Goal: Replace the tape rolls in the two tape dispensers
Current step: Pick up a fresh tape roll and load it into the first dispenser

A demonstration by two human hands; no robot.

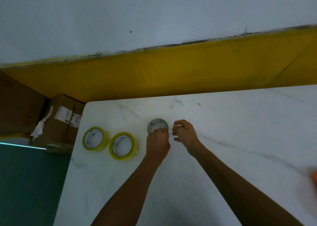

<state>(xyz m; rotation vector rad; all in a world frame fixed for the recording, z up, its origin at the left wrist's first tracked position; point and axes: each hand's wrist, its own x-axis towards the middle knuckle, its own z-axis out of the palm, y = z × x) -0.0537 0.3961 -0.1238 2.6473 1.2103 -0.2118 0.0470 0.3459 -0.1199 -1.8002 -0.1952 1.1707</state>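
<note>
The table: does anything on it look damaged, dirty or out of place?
Nothing is spilled or broken. The table has faint scribble marks near its far edge. Two yellow tape rolls lie flat at the left. No dispenser shows; only an orange object peeks in at the right edge.

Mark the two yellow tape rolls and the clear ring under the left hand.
Left yellow tape roll (96,138), head view: on its white core.
Right yellow tape roll (122,146), head view: on its white core.
Clear ring (157,124), head view: on its far rim.
</note>
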